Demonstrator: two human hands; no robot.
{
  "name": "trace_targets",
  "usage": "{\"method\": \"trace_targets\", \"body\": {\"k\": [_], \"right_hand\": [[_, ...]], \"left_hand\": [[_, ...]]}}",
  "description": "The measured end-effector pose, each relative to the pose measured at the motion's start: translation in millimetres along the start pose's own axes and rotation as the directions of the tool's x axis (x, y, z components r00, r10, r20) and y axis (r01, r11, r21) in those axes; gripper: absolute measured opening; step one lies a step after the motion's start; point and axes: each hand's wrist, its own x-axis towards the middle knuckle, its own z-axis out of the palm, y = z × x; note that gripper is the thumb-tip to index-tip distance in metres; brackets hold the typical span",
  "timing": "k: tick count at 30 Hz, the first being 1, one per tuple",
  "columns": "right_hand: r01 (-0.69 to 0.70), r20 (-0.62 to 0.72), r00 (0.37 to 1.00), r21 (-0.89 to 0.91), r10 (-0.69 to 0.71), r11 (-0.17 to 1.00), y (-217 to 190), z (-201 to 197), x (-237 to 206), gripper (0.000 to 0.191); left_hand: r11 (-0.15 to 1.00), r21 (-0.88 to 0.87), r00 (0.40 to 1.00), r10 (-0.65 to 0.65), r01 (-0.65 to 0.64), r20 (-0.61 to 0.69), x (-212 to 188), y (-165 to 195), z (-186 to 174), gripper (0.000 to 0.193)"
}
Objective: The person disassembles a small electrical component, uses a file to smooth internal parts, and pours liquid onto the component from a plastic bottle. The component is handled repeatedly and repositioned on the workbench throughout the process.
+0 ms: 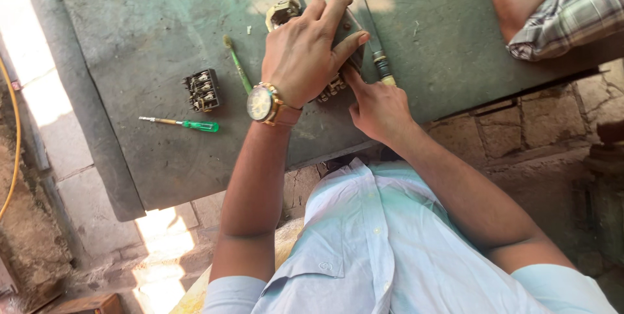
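- Left hand (305, 51): palm down, fingers curled over a dark electrical switch block (335, 83) on the green metal table (143, 21); it presses and grips the block from above. Gold-cased wristwatch (262, 103) on that wrist.
- Switch block: lies near the table's front edge, centre of view, mostly hidden under the left hand; only its lower edge with terminals shows.
- Beige bracket part (283, 5): sticks out just beyond the left fingertips, touching or joined to the block; cannot tell which.
- Right hand (380, 109): closed narrow, index finger extended to the block's lower right corner. A long screwdriver (374, 41) runs up and away from this hand; the handle probably sits in the grip, but the view is poor there.
- Second black terminal block (202, 90): lies alone, left of the hands, well apart.
- Small green-handled tester screwdriver (185, 123): lies flat, just below that block.
- Green brush (237, 64): lies between the spare block and the left hand.
- Another person's arm with plaid sleeve (572, 12): rests on the table's far right corner.
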Motion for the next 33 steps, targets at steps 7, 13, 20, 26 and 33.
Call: {"method": "trace_targets", "body": {"k": [7, 13, 20, 26, 33], "right_hand": [[0.071, -0.11, 0.991, 0.002, -0.071, 0.997, 0.0, -0.7, 7.7, 0.085], [0.115, -0.171, 0.979, 0.014, -0.111, 0.993, -0.3, -1.5, 8.4, 0.078], [0.088, -0.126, 0.988, -0.002, -0.087, 0.996, -1.0, -0.7, 11.6, 0.072], [0.096, -0.112, 0.989, 0.019, -0.093, 0.995, 1.4, 2.0, 15.0, 0.073], [0.173, -0.238, 0.96, 0.096, -0.146, 0.98, 3.1, -2.4, 0.4, 0.072]], "left_hand": [[1.0, -0.02, 1.0, -0.004, 0.004, 0.004, 4.0, -5.5, -1.8, 0.056], [1.0, 0.009, 1.0, -0.005, 0.004, 0.018, 6.2, -9.5, 2.6, 0.057], [1.0, 0.022, 1.0, -0.004, 0.003, 0.009, 4.9, -8.7, 4.2, 0.056], [1.0, 0.008, 1.0, -0.013, 0.013, -0.004, 5.8, -6.5, 2.0, 0.058], [1.0, 0.009, 1.0, 0.006, -0.006, -0.025, 8.4, -7.9, -1.4, 0.059]]}}
